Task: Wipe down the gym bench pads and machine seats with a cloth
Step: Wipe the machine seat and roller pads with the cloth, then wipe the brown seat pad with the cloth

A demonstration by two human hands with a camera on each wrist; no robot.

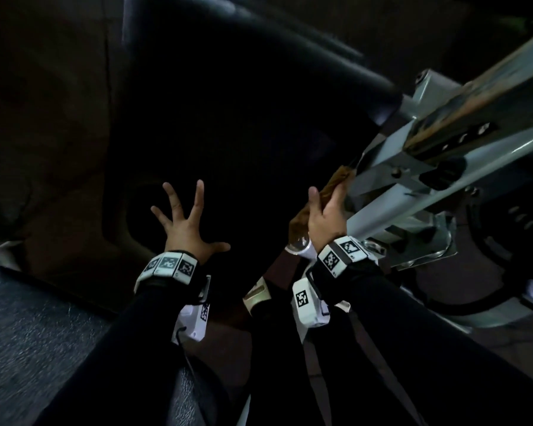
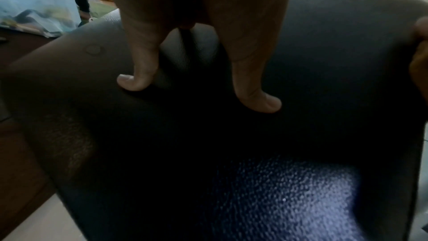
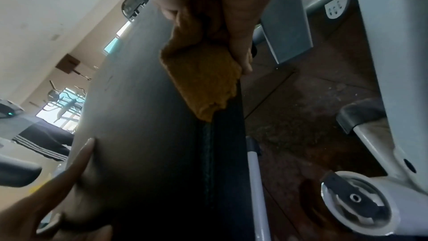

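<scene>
A large black padded backrest (image 1: 243, 118) fills the middle of the head view. My left hand (image 1: 183, 222) lies on its face with fingers spread wide; the left wrist view shows the fingertips (image 2: 259, 102) pressing into the pad (image 2: 301, 190). My right hand (image 1: 325, 210) grips an orange-brown cloth (image 1: 336, 181) at the pad's right edge. In the right wrist view the cloth (image 3: 203, 80) is folded over that edge of the pad (image 3: 139, 116), thumb on one side and fingers (image 3: 238, 43) on the other.
A grey metal machine frame (image 1: 443, 133) runs close along the right of my right hand, with a round adjustment knob (image 3: 354, 199) lower down. A second textured pad (image 1: 28, 333) lies at the lower left. Dark brown flooring (image 3: 301, 98) is below.
</scene>
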